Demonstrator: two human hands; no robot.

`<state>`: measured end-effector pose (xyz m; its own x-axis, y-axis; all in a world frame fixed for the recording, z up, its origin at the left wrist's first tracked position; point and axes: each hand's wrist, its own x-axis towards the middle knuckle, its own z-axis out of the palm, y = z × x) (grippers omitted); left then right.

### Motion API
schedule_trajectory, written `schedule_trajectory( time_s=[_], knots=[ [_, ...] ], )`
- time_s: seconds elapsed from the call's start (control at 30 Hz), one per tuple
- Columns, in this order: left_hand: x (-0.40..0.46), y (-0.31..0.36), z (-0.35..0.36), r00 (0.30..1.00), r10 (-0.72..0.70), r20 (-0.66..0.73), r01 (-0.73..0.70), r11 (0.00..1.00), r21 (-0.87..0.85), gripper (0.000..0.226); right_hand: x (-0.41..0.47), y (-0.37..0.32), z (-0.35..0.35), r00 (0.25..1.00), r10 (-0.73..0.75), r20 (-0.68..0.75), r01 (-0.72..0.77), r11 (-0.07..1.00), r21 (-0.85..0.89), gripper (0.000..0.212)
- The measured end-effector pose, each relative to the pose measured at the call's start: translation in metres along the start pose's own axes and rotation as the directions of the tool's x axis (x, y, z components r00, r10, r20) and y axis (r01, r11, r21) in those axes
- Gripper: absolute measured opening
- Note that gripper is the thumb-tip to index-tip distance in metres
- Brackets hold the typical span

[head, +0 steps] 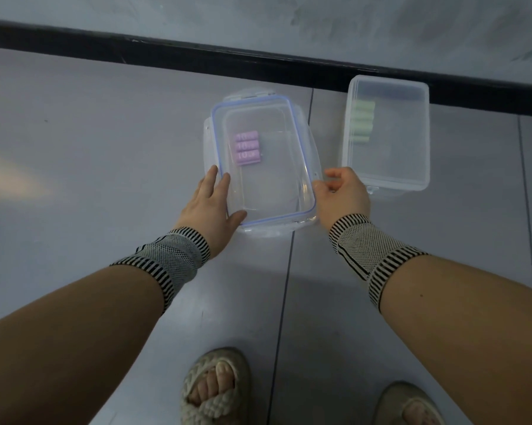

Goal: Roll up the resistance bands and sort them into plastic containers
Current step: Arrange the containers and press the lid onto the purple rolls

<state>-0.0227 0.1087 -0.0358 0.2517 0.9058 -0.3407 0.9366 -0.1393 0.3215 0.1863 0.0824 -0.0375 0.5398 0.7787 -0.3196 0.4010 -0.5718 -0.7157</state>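
Sandals (214, 391) cropped; purple rolls (247, 147) blurred.

Looking down at grey floor (90, 148), big smooth tiles w/ thin dark seams (284, 289) running away from camera. Meeting grey wall (289, 19) at top, scuffed and cloudy, esp. upper right. Running along the join, black skirting (166, 53), slanting down twd right. Showing pale glare patch (10, 179) at left edge; dimming overall, lighting cool and low. Casting soft shadow mid-floor.
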Motion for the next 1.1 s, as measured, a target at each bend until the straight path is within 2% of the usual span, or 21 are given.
schedule_trajectory(
  time_s=[0.1,0.4,0.63,0.7,0.8,0.9,0.97,1.1],
  knots=[
    [-0.005,-0.002,0.001,1.0,0.007,0.017,-0.007,1.0,-0.001,0.074,0.0,0.002,-0.001,1.0,-0.008,-0.023,0.008,1.0,0.02,0.033],
    [0.003,0.0,0.004,0.996,0.029,0.083,-0.031,0.999,0.019,0.074,0.0,0.011,0.002,0.997,0.038,0.071,-0.032,0.996,-0.084,0.042],
    [0.008,-0.007,0.003,0.994,0.042,0.099,-0.043,0.999,0.014,0.065,0.003,0.006,0.006,0.988,-0.015,0.153,0.034,0.991,-0.126,0.047],
    [0.008,-0.006,0.003,0.993,0.019,0.115,-0.026,0.998,0.057,0.065,0.004,0.007,0.003,0.985,-0.016,0.17,0.048,0.982,-0.185,0.048],
    [0.011,0.002,0.002,0.999,0.014,0.049,-0.025,0.973,0.229,0.063,0.001,0.006,0.003,0.976,-0.153,0.154,0.203,0.893,-0.401,0.054],
    [0.019,0.014,0.0,0.989,0.147,-0.009,-0.135,0.93,0.341,0.066,0.002,0.0,0.012,0.92,-0.307,0.243,0.391,0.734,-0.555,0.062],
    [0.026,0.019,0.001,0.984,0.173,0.047,-0.178,0.911,0.373,0.069,0.005,-0.002,0.016,0.909,-0.285,0.304,0.415,0.683,-0.601,0.063],
    [0.031,0.015,0.01,0.984,0.076,0.163,-0.132,0.918,0.374,0.071,0.008,0.002,0.02,0.897,-0.238,0.371,0.434,0.627,-0.647,0.07]
  ],
)
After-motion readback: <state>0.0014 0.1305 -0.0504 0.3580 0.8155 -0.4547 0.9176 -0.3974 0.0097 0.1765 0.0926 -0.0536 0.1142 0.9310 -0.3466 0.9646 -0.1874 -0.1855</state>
